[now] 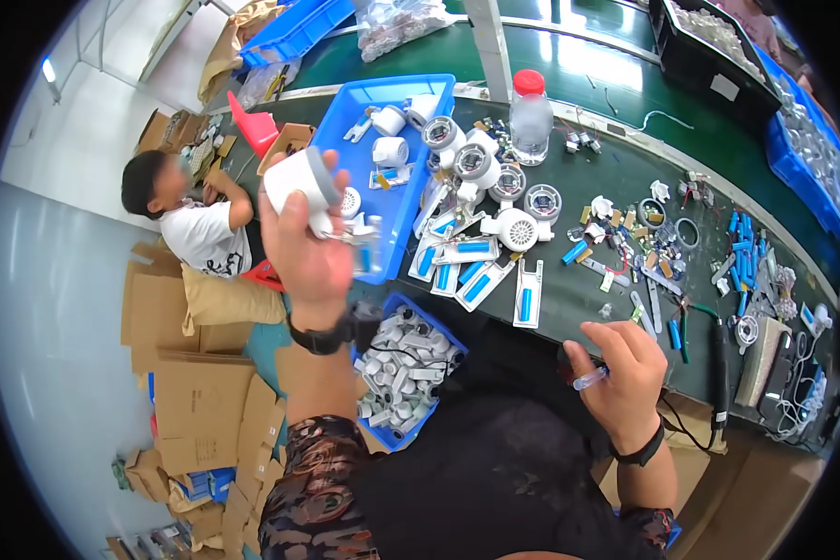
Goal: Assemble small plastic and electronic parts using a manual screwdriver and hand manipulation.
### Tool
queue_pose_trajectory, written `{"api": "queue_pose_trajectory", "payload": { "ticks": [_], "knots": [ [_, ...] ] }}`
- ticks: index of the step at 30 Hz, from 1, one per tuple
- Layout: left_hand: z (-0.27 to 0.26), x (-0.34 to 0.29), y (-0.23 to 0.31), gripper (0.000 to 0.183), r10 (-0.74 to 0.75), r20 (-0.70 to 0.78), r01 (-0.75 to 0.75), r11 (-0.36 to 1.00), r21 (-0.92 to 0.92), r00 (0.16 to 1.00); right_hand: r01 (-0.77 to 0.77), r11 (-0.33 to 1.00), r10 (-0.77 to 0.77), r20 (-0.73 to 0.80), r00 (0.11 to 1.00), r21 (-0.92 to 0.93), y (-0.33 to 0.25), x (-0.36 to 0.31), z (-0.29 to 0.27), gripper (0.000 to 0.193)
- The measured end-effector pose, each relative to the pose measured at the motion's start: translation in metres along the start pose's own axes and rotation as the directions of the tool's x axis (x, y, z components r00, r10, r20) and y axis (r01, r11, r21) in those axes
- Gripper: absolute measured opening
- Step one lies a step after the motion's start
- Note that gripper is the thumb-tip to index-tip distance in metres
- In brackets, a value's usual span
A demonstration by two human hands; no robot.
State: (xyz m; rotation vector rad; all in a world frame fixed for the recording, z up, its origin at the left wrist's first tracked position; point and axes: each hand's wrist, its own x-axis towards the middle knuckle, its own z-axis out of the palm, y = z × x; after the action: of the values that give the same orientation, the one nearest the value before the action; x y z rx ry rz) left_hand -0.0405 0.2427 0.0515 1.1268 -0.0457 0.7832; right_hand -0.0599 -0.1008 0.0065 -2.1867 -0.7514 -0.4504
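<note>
My left hand is raised over the near edge of the blue tray, its fingers wrapped round a white fan housing with a grey rim. A lower part with a blue battery, blurred, hangs below the palm. My right hand is closed at the bench's front edge on a tool with a translucent handle; the tool's dark far end is mostly hidden. Between the hands, several round fan heads with grey rims lie on the bench. White handle shells with blue batteries lie in front of them.
The blue tray holds more fan parts. Below the bench, a blue bin is full of white parts. A red-capped jar, loose blue batteries and pliers are on the bench. A person sits at the left near cardboard boxes.
</note>
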Motion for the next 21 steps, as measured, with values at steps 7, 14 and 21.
{"api": "queue_pose_trajectory", "payload": {
  "ticks": [7,14,21],
  "knots": [
    [-0.078,0.032,-0.054,0.056,-0.095,-0.139,0.138,0.928,0.347,0.986,-0.043,0.999,0.043,-0.008,0.999,-0.014,0.006,-0.006,-0.004,0.028],
    [-0.074,0.033,-0.066,0.056,-0.332,0.013,-0.098,-0.239,0.966,0.943,-0.065,0.998,0.066,0.014,0.998,-0.021,0.011,-0.008,-0.009,0.027],
    [-0.059,0.067,-0.072,0.059,-0.612,-0.060,-0.313,-0.484,0.817,0.789,-0.104,0.994,0.105,0.034,0.994,-0.029,0.016,-0.017,-0.009,0.025]
  ]
}}
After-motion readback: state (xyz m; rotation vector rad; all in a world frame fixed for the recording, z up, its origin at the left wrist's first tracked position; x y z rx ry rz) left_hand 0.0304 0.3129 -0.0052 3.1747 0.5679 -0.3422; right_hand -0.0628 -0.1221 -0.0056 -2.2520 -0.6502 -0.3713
